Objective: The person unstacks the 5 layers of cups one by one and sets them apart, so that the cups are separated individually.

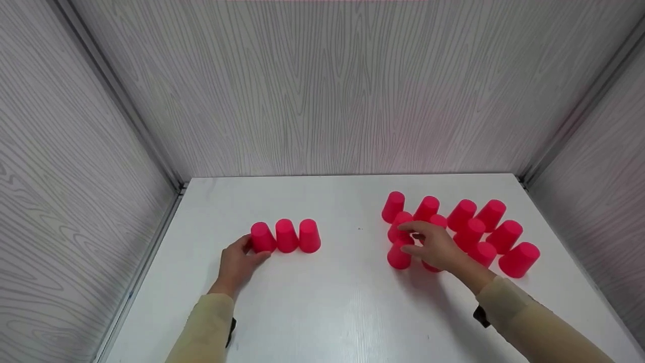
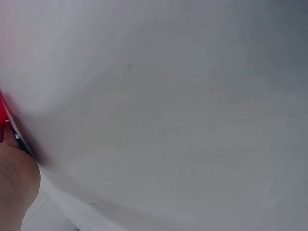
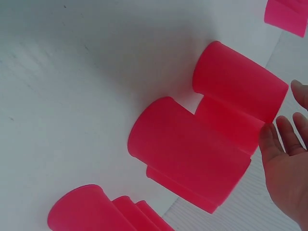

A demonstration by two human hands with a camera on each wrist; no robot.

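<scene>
Three pink-red plastic cups stand mouth down in a short row left of centre in the head view. My left hand (image 1: pixel 236 264) holds the leftmost cup (image 1: pixel 262 240), thumb at its near side and fingers on its far left side. Beside it stand the middle cup (image 1: pixel 286 238) and the right cup (image 1: pixel 309 237). My right hand (image 1: pixel 436 246) is over the front left of a larger cup group, thumb and fingers parted near the top of the front-left cup (image 1: pixel 397 258). In the right wrist view that cup (image 3: pixel 240 79) is near my extended fingertips. The left wrist view shows mostly white tabletop.
Several more upside-down cups, among them a far-left one (image 1: pixel 393 207) and a near-right one (image 1: pixel 519 260), stand in rows on the right of the white table (image 1: pixel 342 302). Wood-grain panels (image 1: pixel 322 101) enclose the back and both sides.
</scene>
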